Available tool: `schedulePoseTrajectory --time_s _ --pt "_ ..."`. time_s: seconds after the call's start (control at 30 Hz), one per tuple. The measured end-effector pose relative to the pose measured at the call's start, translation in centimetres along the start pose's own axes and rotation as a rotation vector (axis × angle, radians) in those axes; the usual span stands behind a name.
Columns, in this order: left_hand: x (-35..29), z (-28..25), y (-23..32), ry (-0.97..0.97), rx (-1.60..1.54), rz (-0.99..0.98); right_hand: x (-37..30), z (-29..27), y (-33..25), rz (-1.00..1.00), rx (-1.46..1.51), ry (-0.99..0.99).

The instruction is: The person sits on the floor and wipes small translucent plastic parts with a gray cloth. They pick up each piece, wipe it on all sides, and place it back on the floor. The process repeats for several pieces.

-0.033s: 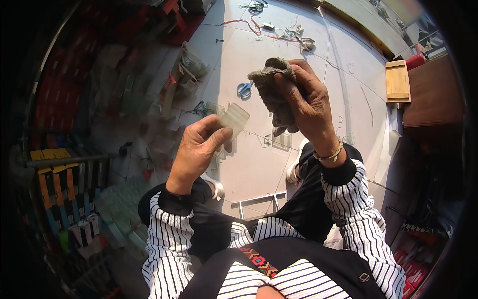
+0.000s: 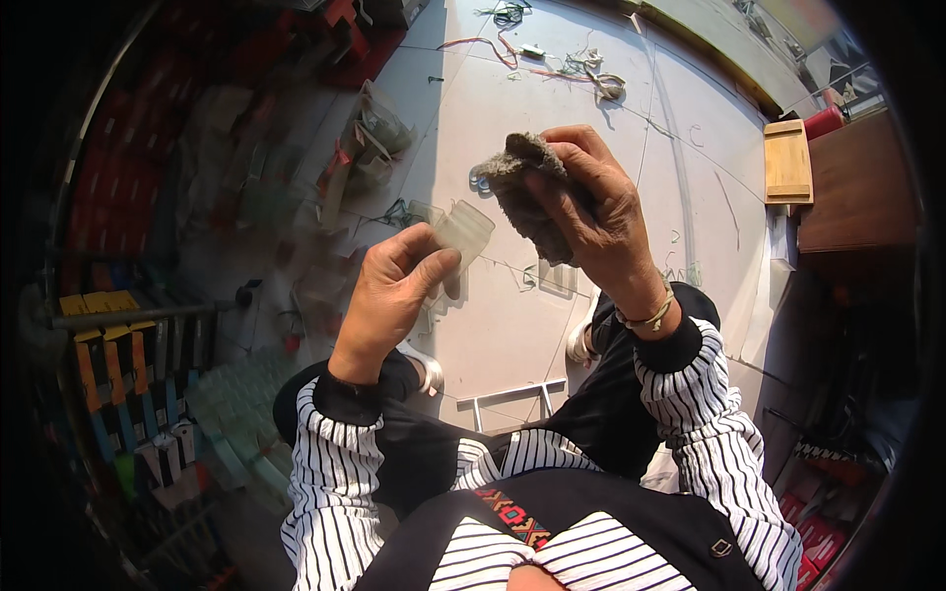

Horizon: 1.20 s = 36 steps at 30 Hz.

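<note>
Between the thumb and fingers of my left hand (image 2: 389, 291) is a small clear plastic piece (image 2: 465, 229) with ridged or stepped edges, held tilted above the floor; I cannot tell its exact kind. My right hand (image 2: 603, 212) grips a crumpled grey-brown rag (image 2: 530, 192), fingers wrapped around its right side. The rag is close to the plastic piece, to its upper right, with a gap between them. Behind the rag, a pair of blue-handled scissors (image 2: 479, 180) lies on the floor, mostly hidden.
Tangled wires and cords (image 2: 581, 71) lie on the tiled floor (image 2: 512, 335) farther off. A clear plastic bag (image 2: 379, 128) sits to the left, by stacked red boxes (image 2: 113, 182). A rack of coloured packages (image 2: 123, 374) stands at lower left. On the right are a wooden board (image 2: 787, 163) and brown cabinet (image 2: 852, 192).
My right hand has moved a little to the left with the rag, which now covers most of the scissors. My left hand and the plastic piece stay nearly in place.
</note>
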<state>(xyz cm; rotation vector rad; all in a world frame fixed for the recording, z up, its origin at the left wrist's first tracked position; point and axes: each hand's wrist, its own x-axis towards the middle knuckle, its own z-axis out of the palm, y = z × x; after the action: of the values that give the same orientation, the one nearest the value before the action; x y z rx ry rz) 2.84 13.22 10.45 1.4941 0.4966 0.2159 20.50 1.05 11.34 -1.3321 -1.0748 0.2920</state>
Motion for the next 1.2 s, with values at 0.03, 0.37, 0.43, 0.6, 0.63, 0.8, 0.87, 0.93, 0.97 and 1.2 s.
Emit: schedulePoseTrajectory --time_s 0.03,0.37,0.43,0.6,0.63,0.8,0.87,0.93,0.97,1.2 --pt "0.0 0.0 -0.1 0.006 -0.038 0.020 -0.5 0.6 -0.2 -0.067 -0.102 -0.091" --pt "0.2 0.8 0.4 0.331 -0.042 0.300 -1.9 0.3 -0.5 0.246 -0.628 -0.537" --pt "0.2 0.0 1.1 0.444 0.082 0.379 -1.2 0.0 -0.3 0.350 -0.678 -0.601" --pt "0.1 1.1 0.3 0.294 0.779 0.416 0.1 -0.5 -0.4 0.150 0.040 -0.008" --pt "0.1 1.3 0.1 0.293 0.832 0.415 0.0 0.0 -0.4 0.017 -0.024 -0.047" --pt "0.4 1.5 -0.2 0.188 0.926 0.530 -1.9 3.2 0.7 0.207 -0.156 -0.308" --pt "0.5 1.3 -0.2 0.173 0.898 0.521 -2.3 3.5 1.4 0.161 -0.026 -0.254" --pt "0.5 1.0 -0.2 0.168 0.874 0.574 -2.6 3.5 1.7 0.177 0.119 -0.233" --pt "0.6 1.0 -0.1 0.149 0.872 0.577 -2.6 3.4 1.7 0.163 0.131 -0.226" --pt "0.9 1.9 0.1 0.209 0.732 0.640 -1.0 3.0 0.9 0.331 0.309 -0.054"
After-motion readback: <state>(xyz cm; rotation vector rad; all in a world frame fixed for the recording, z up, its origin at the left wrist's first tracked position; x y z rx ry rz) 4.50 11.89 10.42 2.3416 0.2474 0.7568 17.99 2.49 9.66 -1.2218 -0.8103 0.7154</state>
